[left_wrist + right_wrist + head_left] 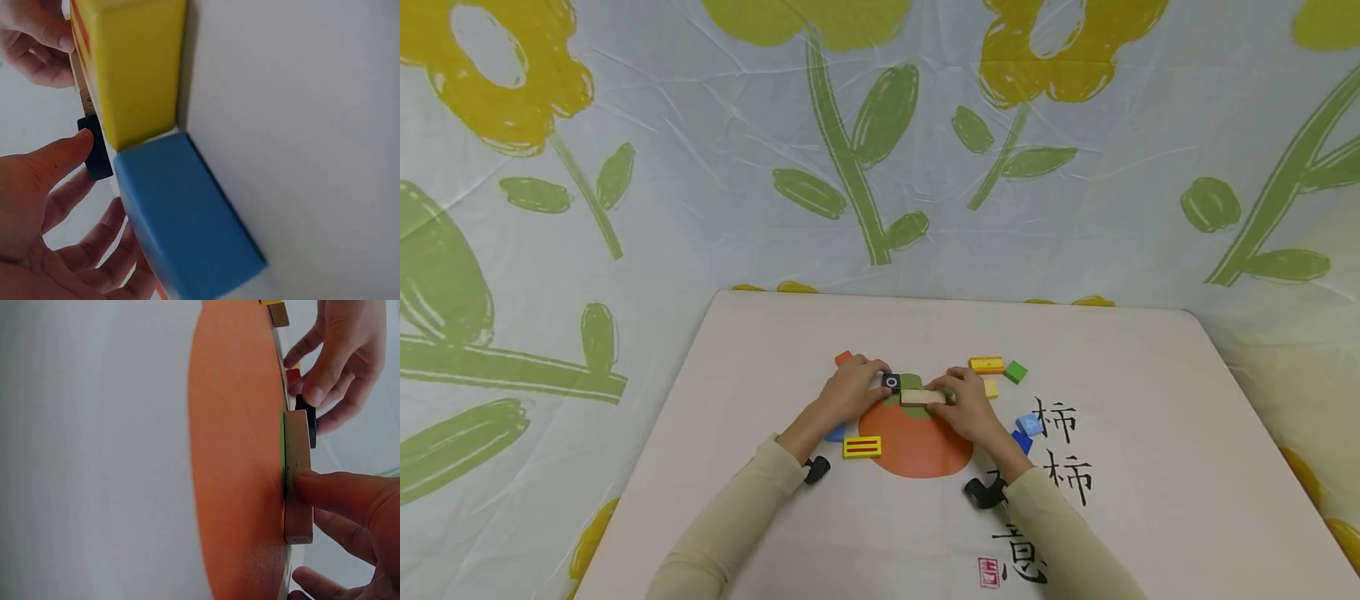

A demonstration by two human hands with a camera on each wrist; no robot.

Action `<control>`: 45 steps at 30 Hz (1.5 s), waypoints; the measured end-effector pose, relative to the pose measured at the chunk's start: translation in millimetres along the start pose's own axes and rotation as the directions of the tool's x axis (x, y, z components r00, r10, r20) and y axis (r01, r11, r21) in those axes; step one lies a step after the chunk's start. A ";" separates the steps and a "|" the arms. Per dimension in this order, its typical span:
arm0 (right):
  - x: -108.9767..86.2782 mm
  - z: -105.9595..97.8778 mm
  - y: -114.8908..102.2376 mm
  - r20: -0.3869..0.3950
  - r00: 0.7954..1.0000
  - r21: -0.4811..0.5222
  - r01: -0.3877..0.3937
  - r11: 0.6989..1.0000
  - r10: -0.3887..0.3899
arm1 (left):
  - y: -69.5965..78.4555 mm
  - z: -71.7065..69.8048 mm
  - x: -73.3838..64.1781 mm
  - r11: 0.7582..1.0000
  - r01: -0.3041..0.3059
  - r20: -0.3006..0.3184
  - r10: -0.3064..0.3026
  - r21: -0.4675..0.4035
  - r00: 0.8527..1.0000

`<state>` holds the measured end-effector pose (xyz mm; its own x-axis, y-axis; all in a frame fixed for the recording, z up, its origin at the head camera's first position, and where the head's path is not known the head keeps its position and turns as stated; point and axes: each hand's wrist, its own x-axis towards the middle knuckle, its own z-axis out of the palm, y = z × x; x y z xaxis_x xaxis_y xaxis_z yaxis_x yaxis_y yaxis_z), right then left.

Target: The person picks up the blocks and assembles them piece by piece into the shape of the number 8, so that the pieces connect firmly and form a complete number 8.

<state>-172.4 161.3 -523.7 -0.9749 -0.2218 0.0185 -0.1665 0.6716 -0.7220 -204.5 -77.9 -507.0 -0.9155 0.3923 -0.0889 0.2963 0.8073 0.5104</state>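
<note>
My left hand (850, 390) pinches a small black block with a white ring (891, 382) between thumb and fingers. The same dark block (98, 156) shows under the thumb in the left wrist view. My right hand (967, 407) grips a long plain wooden block (919, 397), thumb on its near side and fingers behind. The two blocks stand end to end, over the green leaf part of a printed orange persimmon (917, 446). In the right wrist view the wooden block (298, 512) reaches right up to the black one (306, 422).
A yellow block with red stripes (862, 447) and a blue block (836, 433) lie near the left wrist. An orange-red block (844, 358) sits behind the left hand. Yellow (987, 365), green (1016, 372) and blue (1021, 442) blocks lie on the right, near black printed characters (1056, 421).
</note>
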 end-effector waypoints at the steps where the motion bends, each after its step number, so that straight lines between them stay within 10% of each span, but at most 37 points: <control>1: -0.1 -0.1 0.1 0.001 1.000 -0.002 0.002 1.000 -0.002 | 0.1 1.0 1.0 1.000 0.003 0.002 -0.003 0.006 1.000; 45: -1.6 2.7 3.2 0.005 1.000 -0.007 -0.028 1.000 0.028 | 7.1 7.1 2.5 0.998 0.006 -0.019 -0.005 0.059 1.000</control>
<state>-171.0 162.0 -527.9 -0.9785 -0.2060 -0.0053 -0.1397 0.6823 -0.7176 -202.8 -68.0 -509.6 -0.9220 0.3798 -0.0756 0.3062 0.8344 0.4583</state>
